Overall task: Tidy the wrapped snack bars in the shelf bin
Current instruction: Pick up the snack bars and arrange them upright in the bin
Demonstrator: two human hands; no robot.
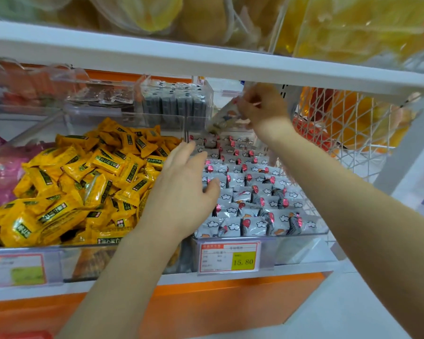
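Head — left hand point(181, 189) spread over bin point(300, 248), right hand point(262, 106) pinching bar point(224, 116)

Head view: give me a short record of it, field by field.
bin: clear bin on the shelf, price tag reading 15.80 on its front
contents: grey-white snack bars standing in rows
left hand: fingers straight, at the rows' left edge
right hand: pinches one wrapped bar, tilted, above the back of the bin
neighbour: yellow sweets heaped in the bin to the left
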